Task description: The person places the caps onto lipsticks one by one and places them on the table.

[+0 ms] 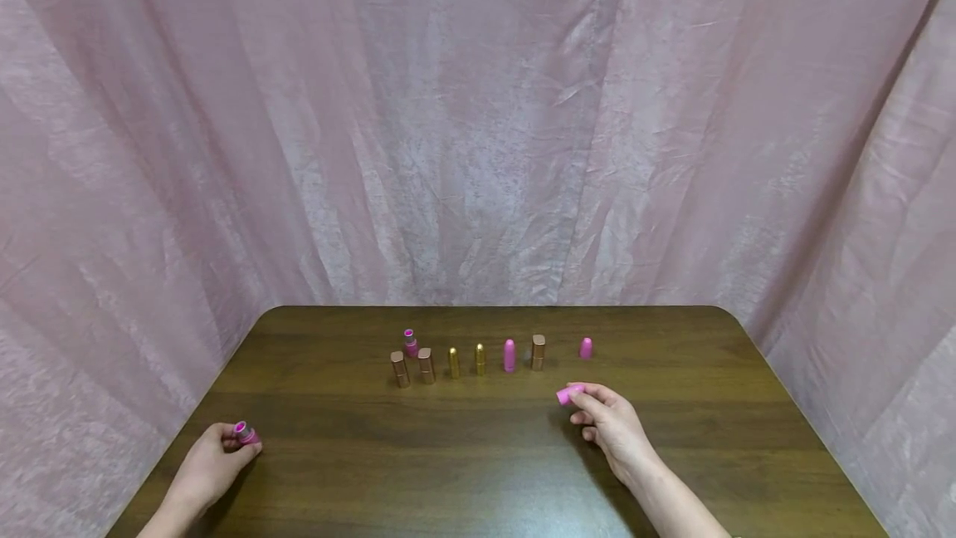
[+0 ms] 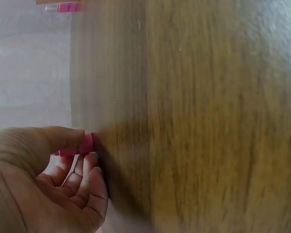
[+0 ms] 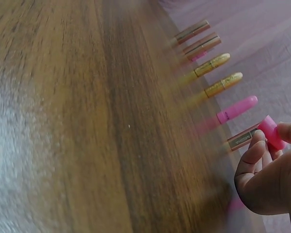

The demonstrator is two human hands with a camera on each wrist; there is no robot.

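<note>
At the left side of the table, my left hand (image 1: pixel 207 465) pinches an uncapped pink lipstick (image 1: pixel 246 433) between thumb and fingers. In the left wrist view this lipstick's pink base (image 2: pixel 88 142) shows close to the tabletop, its other end partly hidden by the thumb. My right hand (image 1: pixel 614 430) holds a pink lipstick cap (image 1: pixel 570 394), tilted, above the table right of centre. Beyond that hand a second pink cap (image 1: pixel 586 348) stands upright. Another uncapped pink lipstick (image 1: pixel 411 345) stands at the back, behind the row of closed lipsticks.
Closed lipsticks stand upright in a row: two rose-gold ones (image 1: pixel 426 366) at the left, two gold ones (image 1: pixel 480 360), a pink one (image 1: pixel 509 356) and a rose-gold one (image 1: pixel 538 353). Pink curtains (image 1: pixel 478 148) hang behind and beside the wooden table (image 1: pixel 418 471).
</note>
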